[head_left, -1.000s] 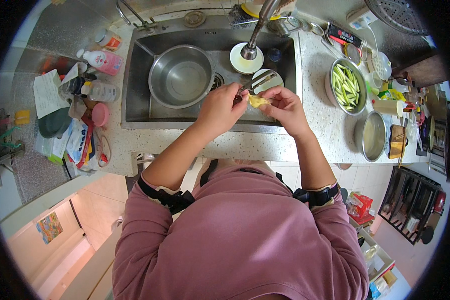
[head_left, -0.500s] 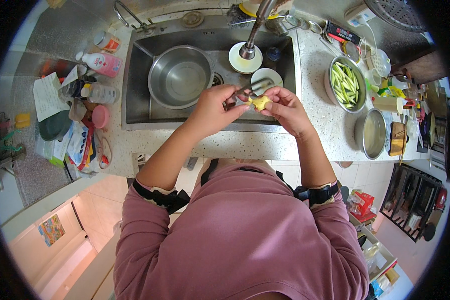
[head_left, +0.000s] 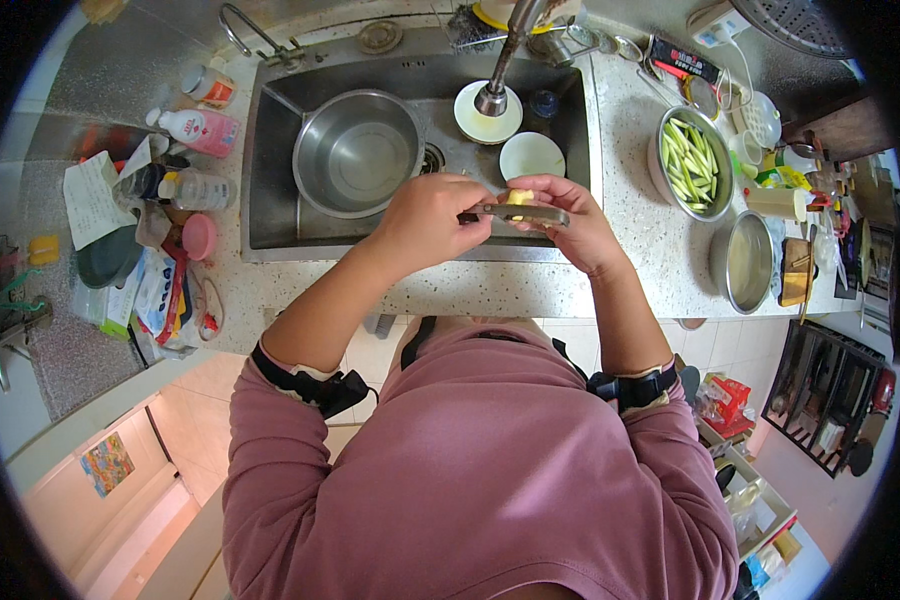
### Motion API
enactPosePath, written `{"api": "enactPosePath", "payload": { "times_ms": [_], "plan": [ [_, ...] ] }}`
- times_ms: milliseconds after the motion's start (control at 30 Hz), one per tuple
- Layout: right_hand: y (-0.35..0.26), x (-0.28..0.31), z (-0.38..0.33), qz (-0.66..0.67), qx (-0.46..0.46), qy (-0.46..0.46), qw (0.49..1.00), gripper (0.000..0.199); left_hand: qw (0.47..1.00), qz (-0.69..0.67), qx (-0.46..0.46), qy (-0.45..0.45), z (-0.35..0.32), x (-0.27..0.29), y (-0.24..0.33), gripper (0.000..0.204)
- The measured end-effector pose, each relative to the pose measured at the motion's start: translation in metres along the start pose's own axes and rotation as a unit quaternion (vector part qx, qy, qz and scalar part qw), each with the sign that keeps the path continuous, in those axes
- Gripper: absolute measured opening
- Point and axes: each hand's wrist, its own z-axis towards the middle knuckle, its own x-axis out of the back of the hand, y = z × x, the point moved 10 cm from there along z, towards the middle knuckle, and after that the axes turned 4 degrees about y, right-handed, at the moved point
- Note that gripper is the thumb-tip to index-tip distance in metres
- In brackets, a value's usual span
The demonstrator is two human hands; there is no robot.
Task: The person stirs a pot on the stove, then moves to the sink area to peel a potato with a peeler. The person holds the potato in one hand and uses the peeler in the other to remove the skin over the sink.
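Facing inward: left fingers [head_left: 462, 190] clasping peeler [head_left: 544, 213], right fingers [head_left: 552, 186] pinching yellow lump [head_left: 519, 197].

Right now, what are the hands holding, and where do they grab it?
The left hand holds a peeler by its handle. The right hand pinches a small yellow piece of food; exactly where is partly hidden.
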Motion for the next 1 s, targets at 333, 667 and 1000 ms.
{"api": "enactPosePath", "payload": {
  "times_ms": [333, 667, 1000],
  "plan": [
    [0.0, 0.001, 0.001, -0.093, 0.043, 0.09, 0.991, 0.016, 0.99, -0.022, 0.142, -0.005, 0.0, -0.01, -0.028, 0.016],
    [0.017, -0.012, 0.001, 0.027, -0.014, 0.042, 0.999, 0.026, 0.966, -0.17, 0.194, -0.026, -0.013, -0.028, -0.033, 0.007],
    [0.008, -0.03, -0.008, 0.071, -0.028, -0.019, 0.997, 0.027, 0.944, -0.238, 0.219, -0.058, -0.02, -0.027, -0.029, 0.005]
  ]
}}
